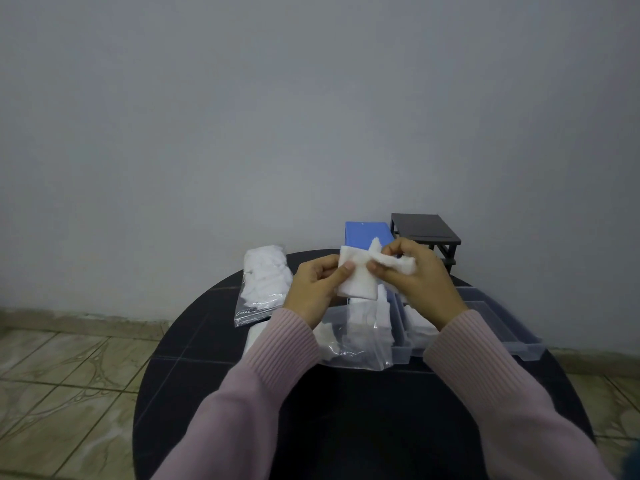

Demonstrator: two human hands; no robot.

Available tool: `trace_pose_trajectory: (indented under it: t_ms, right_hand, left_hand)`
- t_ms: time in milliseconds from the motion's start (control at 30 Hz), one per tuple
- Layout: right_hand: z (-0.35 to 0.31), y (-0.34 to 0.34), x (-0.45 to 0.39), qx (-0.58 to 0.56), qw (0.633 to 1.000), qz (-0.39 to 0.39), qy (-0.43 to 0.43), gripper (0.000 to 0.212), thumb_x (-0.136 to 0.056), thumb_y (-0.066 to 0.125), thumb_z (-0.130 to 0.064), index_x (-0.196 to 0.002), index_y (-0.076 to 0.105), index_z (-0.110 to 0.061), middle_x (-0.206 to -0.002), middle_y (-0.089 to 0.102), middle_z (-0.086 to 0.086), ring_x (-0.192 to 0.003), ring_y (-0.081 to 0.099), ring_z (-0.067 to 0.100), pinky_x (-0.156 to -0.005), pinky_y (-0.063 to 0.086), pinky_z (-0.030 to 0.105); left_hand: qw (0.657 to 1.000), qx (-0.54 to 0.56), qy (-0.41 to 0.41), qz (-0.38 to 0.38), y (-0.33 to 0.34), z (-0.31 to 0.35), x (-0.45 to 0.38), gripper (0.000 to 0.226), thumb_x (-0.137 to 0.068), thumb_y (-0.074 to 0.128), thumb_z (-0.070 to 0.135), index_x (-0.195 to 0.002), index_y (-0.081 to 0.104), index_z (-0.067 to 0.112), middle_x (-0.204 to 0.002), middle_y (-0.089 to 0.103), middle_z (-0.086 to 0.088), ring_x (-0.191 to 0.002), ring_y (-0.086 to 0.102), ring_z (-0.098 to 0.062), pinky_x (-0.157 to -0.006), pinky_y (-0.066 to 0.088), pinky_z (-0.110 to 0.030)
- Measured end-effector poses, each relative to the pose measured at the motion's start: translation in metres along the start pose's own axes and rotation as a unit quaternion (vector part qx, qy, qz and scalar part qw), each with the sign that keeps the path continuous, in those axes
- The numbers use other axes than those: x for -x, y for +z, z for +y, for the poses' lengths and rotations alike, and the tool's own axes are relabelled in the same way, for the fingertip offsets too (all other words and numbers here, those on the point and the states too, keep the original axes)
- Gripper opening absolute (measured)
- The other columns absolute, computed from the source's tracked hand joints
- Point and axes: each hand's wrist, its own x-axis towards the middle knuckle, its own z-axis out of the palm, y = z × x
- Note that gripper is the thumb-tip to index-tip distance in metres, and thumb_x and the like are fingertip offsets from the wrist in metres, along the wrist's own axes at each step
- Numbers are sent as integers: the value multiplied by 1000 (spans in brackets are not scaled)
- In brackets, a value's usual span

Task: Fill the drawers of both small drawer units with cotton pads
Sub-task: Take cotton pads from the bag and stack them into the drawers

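Ribbed sleeves point(277, 358), hands point(367, 275) w/ fluffy pads point(356, 282)

I can read no text, label, brand or number anywhere; the faint print on the bag point(254, 308) is too blurred for me to make out.

Cotton pads and drawer units

White cotton pads point(358, 278) held up before the blue unit point(367, 233); black unit point(426, 230) just right of it.

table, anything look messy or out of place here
Mildly. The clear drawers lie out of the blue unit and black unit, and an opened plastic bag sprawls over one. Nothing looks spilled or damaged.
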Motion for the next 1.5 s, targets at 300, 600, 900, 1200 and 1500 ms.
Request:
trace_pose_trajectory:
  t_ms: [300, 600, 900, 1200, 1500]
  right_hand:
    - [-10, -5, 4, -227, 969, 26, 92, 10, -82, 64, -18, -80, 63, -8, -59, 61, -4, -47, 53, 4, -41, 41, 14]
    - [-10, 0, 4, -208, 976, -37, 52, 14, -81, 64, -5, -90, 58, -14, -66, 63, -7, -55, 60, 1, -48, 48, 15]
    - [-9, 1, 6, -124, 989, -59, -50, 10, -84, 62, -8, -88, 56, -15, -75, 61, -4, -61, 58, 3, -54, 48, 18]
    - [2, 1, 3, -30, 995, -61, -69, 6, -85, 63, -21, -82, 57, -22, -85, 61, -14, -82, 58, 4, -77, 45, 27]
    - [2, 3, 4, 30, 992, -30, -116, 10, -82, 68, -16, -79, 62, -23, -82, 60, -14, -74, 54, -6, -66, 42, 7]
  left_hand:
    - [993, 5, -12, 118, -11, -2, -6, 14, -93, 54, 12, -83, 63, 18, -83, 66, 3, -80, 62, -13, -92, 50, -42]
    - [993, 28, 20, 112, -10, -3, -4, 26, -93, 51, 2, -104, 48, 25, -89, 67, -7, -78, 63, -18, -78, 53, -39]
    - [990, -88, 35, 107, -7, -3, -5, 42, -91, 41, -8, -73, 66, 20, -81, 64, 8, -84, 55, -11, -77, 44, -19]
    - [989, 102, -94, 44, 0, 14, -2, 24, -93, 50, 20, -74, 64, 14, -58, 66, 7, -55, 63, -7, -51, 52, -19]
    - [988, 63, -99, 96, -7, 9, -2, 14, -84, 60, 9, -74, 69, 8, -73, 64, -8, -65, 58, -17, -49, 49, -20]
